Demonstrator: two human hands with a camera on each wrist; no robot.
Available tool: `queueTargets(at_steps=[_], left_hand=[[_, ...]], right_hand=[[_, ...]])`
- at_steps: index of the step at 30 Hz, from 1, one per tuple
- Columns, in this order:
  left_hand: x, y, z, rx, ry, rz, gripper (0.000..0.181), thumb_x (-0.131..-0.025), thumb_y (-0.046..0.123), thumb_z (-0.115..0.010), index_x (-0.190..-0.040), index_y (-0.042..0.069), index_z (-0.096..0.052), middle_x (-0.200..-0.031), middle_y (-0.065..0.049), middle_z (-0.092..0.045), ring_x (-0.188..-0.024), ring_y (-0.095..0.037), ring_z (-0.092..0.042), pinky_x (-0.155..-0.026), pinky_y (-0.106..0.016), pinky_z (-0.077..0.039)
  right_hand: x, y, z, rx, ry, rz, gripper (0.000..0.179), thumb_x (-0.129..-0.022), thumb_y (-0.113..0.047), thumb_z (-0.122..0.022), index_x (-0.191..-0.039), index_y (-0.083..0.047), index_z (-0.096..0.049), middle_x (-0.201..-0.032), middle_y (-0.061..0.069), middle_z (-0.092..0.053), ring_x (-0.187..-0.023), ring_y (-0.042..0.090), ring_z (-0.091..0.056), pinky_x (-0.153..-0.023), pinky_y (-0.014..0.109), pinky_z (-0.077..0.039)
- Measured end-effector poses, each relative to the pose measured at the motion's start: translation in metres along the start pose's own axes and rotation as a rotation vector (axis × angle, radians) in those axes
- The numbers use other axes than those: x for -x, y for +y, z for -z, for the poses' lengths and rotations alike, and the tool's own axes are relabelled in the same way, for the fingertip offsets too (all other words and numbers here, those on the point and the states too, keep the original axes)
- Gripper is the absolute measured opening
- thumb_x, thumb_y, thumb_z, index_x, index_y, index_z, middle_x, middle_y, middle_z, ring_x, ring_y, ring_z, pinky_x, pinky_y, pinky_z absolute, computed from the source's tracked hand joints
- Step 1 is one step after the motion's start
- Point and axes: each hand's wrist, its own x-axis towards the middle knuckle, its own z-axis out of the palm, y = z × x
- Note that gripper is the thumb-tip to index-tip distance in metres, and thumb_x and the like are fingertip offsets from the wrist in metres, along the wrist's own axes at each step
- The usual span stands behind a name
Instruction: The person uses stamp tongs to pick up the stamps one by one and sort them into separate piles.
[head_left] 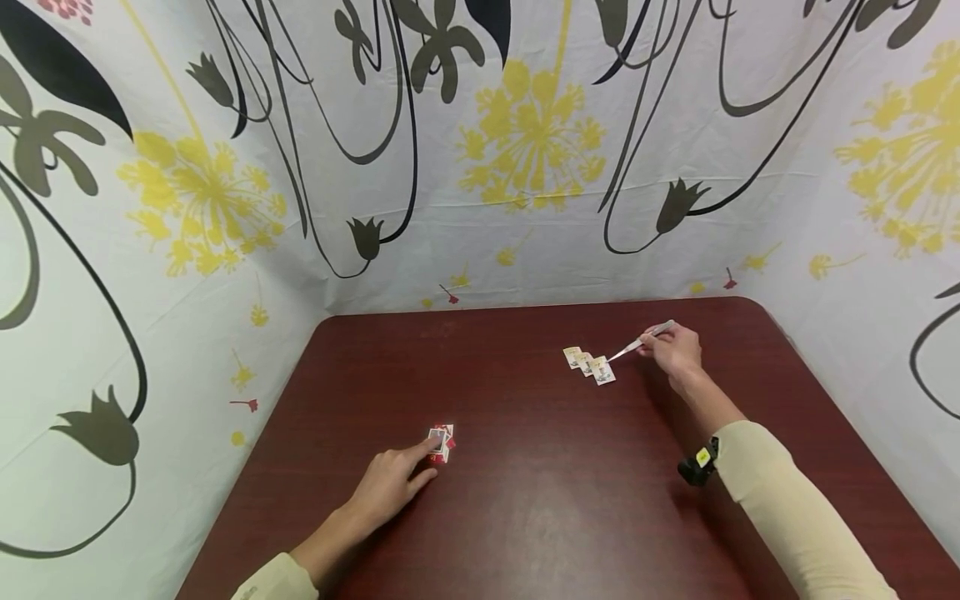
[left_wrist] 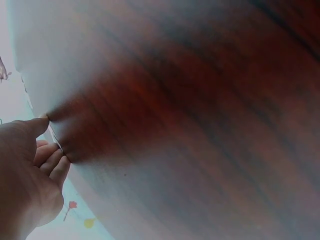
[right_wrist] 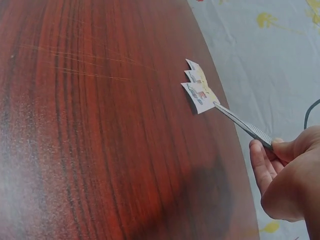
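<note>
My right hand point(head_left: 677, 352) pinches metal tweezers point(head_left: 636, 342) between thumb and fingers. The tweezer tips meet the corner of the nearest small white printed card point(head_left: 603, 372). Behind it, two more such cards point(head_left: 572, 357) overlap in a slanting row. In the right wrist view, that nearest card point(right_wrist: 199, 98) has its edge raised over the tabletop, with a shadow below. My left hand point(head_left: 386, 485) reaches out with a straight index finger resting on a small stack of red-and-white cards point(head_left: 448, 433). The left wrist view shows this hand point(left_wrist: 30, 175) from behind, and the stack is hidden there.
The dark reddish-brown table point(head_left: 517, 517) has rounded far corners. A white cloth point(head_left: 420, 192) with yellow and grey flower prints hangs behind it and along both sides. A black band with a small device point(head_left: 699, 463) sits at my right wrist.
</note>
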Motion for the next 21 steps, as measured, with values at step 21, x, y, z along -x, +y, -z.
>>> queueTargets(at_steps=[21], left_hand=[[0.001,-0.001,-0.002,0.002,0.021,-0.013,0.052,-0.09,0.017,-0.087,-0.139,0.011,-0.071,-0.12,-0.01,-0.078,-0.081,-0.022,-0.076,-0.071,-0.044,-0.06]], right_hand=[[0.019,-0.003,-0.005,-0.145,0.239,0.002,0.019,-0.101,-0.006,-0.072,-0.114,0.005,-0.064,-0.076,-0.014,-0.07,-0.065,0.001,-0.071,-0.068,0.016,-0.057]])
